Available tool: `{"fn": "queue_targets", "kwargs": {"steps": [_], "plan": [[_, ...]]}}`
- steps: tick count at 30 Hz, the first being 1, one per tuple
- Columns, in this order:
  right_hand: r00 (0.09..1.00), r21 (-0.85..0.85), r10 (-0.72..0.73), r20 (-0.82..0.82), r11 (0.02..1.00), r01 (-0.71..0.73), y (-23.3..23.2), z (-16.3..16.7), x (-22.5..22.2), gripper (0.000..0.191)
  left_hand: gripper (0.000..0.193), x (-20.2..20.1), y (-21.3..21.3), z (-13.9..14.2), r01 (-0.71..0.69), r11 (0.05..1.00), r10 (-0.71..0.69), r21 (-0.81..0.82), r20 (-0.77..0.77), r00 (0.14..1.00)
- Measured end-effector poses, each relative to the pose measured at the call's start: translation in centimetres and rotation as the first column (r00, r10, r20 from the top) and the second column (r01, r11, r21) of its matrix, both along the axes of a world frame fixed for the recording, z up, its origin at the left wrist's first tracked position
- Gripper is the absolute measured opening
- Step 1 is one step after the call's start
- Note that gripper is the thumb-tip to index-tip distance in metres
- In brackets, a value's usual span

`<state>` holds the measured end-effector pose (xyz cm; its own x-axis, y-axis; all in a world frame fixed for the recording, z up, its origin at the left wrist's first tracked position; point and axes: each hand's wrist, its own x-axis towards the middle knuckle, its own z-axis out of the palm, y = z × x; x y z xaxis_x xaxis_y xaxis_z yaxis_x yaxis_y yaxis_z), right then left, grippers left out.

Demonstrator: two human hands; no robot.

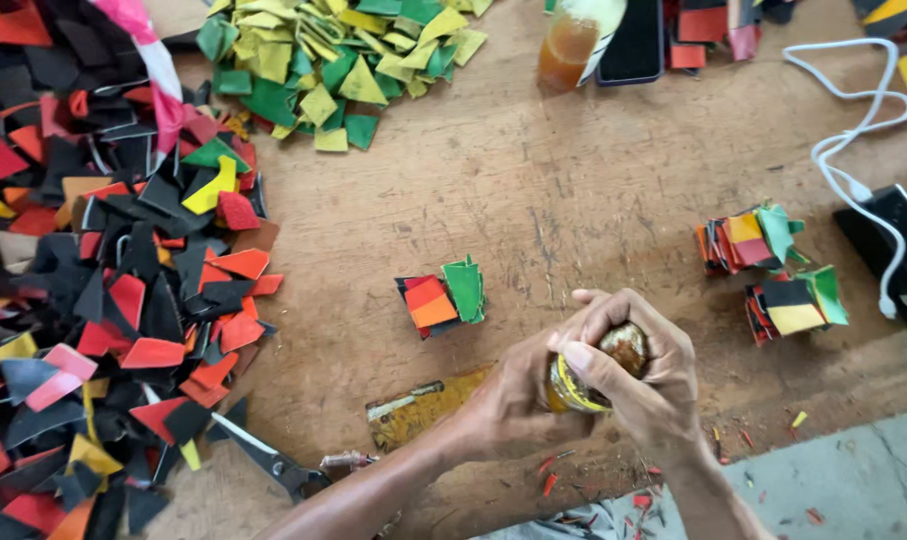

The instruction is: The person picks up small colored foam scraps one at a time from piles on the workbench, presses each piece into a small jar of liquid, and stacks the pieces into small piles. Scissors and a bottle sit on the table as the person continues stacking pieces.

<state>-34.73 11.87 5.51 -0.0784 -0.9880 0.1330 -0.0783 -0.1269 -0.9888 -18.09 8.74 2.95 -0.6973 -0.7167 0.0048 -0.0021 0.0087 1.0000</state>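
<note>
2 hands on a small glue jar at the bench's near edge.

The left hand (514, 395) wraps the jar (586, 378) from the side while the right hand (642, 375) closes over its top — a grip suited to twisting the lid. A sorted stack of coloured pieces (442, 296) lies just beyond, scissors (274, 462) well left.

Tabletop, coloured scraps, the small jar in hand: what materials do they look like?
Tabletop: bare wood, matte, scratched and stained, with grain showing. Coloured scraps: likely thin leather or leatherette, stiff flat cut pieces with a dull sheen. Small jar, gripped by left hand and right hand: probably amber glass with a grimy cap, mostly hidden.
</note>
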Motion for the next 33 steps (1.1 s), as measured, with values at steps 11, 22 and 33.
{"fn": "queue_targets", "kwargs": {"steps": [11,22,33], "plan": [[0.95,-0.369,0.195,0.242,0.924,-0.096,-1.0,2.9,-9.8,0.038,0.051,-1.9,-0.3,-2.5,0.381,0.924,-0.381,-0.042,0.008,0.925],[0.848,-0.276,-0.471,-0.242,0.871,0.406,-2.0,-0.1,-10.9,0.057,0.057,-3.4,-1.0,-3.3,-0.03,0.9,0.182,-0.435,0.313,0.932],[0.683,-0.171,-0.269,-0.679,0.963,0.208,-2.3,-5.5,-7.0,0.07,0.054,5.7,1.8,3.9,-0.09,0.823,0.382,-0.561,0.429,0.818]]}}
